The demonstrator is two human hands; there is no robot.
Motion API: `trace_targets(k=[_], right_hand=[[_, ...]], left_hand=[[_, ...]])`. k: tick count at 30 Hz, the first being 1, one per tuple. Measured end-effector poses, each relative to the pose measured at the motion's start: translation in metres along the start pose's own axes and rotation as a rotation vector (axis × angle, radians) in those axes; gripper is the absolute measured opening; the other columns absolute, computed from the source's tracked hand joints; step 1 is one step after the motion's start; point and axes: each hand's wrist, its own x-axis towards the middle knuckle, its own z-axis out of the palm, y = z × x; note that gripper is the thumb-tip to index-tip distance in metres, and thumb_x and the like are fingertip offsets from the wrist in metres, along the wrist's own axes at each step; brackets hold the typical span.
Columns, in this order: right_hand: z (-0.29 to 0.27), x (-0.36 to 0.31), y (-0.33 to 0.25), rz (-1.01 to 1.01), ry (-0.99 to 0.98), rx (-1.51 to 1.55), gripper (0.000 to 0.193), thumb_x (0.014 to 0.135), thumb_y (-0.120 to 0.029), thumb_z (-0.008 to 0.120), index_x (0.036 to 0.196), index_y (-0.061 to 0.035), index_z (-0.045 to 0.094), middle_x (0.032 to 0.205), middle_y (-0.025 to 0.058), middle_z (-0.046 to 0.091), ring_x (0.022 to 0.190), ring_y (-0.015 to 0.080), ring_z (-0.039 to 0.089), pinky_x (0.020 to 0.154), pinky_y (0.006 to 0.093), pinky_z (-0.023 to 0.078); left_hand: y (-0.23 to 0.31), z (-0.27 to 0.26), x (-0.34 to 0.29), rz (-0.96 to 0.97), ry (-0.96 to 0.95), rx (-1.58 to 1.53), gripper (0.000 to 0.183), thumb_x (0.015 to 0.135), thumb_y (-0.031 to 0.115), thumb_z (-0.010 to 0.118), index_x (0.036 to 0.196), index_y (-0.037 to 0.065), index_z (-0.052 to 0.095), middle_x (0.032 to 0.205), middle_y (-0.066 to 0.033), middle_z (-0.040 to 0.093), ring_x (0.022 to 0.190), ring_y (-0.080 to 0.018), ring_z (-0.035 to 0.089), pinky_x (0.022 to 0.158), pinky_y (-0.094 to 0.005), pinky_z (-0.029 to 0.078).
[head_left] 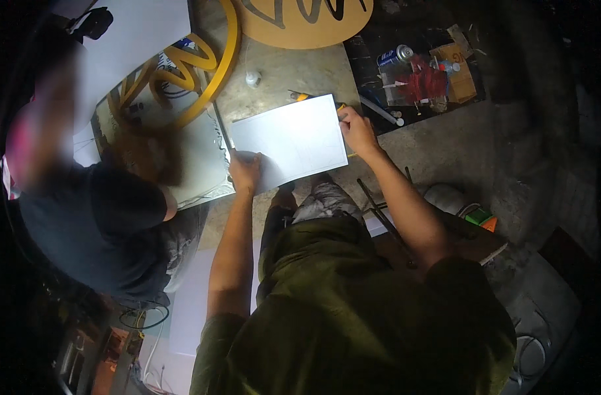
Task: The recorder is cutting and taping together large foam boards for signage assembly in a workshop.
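A white rectangular sheet with faint lines on it lies tilted over the worktable in front of me. My left hand is closed on its lower left edge, thumb toward the sheet, close to a thin straight metal strip. At the sheet's right edge, my right hand has its fingers bent and closed on the border. A yellow and black tool shows past the far edge of the sheet; the sheet covers part of it, so its kind is unclear.
A person in a dark shirt works close on my left, by a yellow ring-shaped sign. Beyond the sheet are a small white bottle and a round tan panel. A spray can and cardboard lie at far right.
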Motion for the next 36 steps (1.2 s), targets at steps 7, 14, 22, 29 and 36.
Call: trace_targets(k=[7,14,22,29,36], right_hand=[[-0.017,0.023,-0.011,-0.406,0.107,-0.349,0.043,0.075,0.004,0.068,0.116,-0.0078,0.058,0.113,0.0139,0.056,0.107,0.0333,0.054,0.091,0.0422,0.046],[-0.017,0.037,-0.001,-0.375,0.044,-0.321,0.046,0.072,0.001,0.072,0.115,-0.0074,0.060,0.114,0.0125,0.056,0.109,0.0338,0.052,0.095,0.0435,0.043],[-0.029,0.040,0.015,-0.362,0.275,-0.297,0.043,0.075,-0.004,0.074,0.116,-0.0060,0.060,0.113,0.0132,0.057,0.107,0.0346,0.054,0.092,0.0457,0.043],[0.018,-0.021,0.004,0.092,0.111,0.119,0.045,0.075,-0.012,0.077,0.114,-0.0028,0.057,0.110,0.0182,0.057,0.106,0.0387,0.054,0.089,0.0468,0.045],[0.033,-0.018,-0.012,-0.021,0.138,0.087,0.065,0.072,-0.017,0.083,0.127,0.0002,0.051,0.115,0.0142,0.060,0.099,0.0255,0.060,0.085,0.0370,0.050]], left_hand=[[-0.011,0.003,0.001,0.030,-0.013,0.062,0.057,0.074,0.021,0.082,0.113,-0.004,0.048,0.095,-0.0289,0.064,0.092,-0.0473,0.062,0.081,-0.0482,0.049],[-0.006,0.001,0.002,0.004,-0.023,0.001,0.051,0.074,0.016,0.082,0.109,-0.003,0.050,0.089,-0.0232,0.065,0.082,-0.0394,0.064,0.073,-0.0454,0.050],[0.006,-0.004,0.000,-0.009,-0.024,0.014,0.048,0.075,0.015,0.081,0.107,-0.003,0.051,0.084,-0.0194,0.064,0.076,-0.0348,0.063,0.071,-0.0435,0.049],[-0.014,-0.004,-0.004,-0.014,-0.086,-0.139,0.054,0.078,0.015,0.081,0.117,-0.004,0.050,0.099,-0.0176,0.064,0.091,-0.0275,0.061,0.082,-0.0359,0.048],[-0.006,-0.029,-0.027,0.087,-0.167,-0.668,0.043,0.086,0.002,0.071,0.123,-0.002,0.049,0.109,-0.0111,0.063,0.099,-0.0183,0.057,0.091,-0.0312,0.045]])
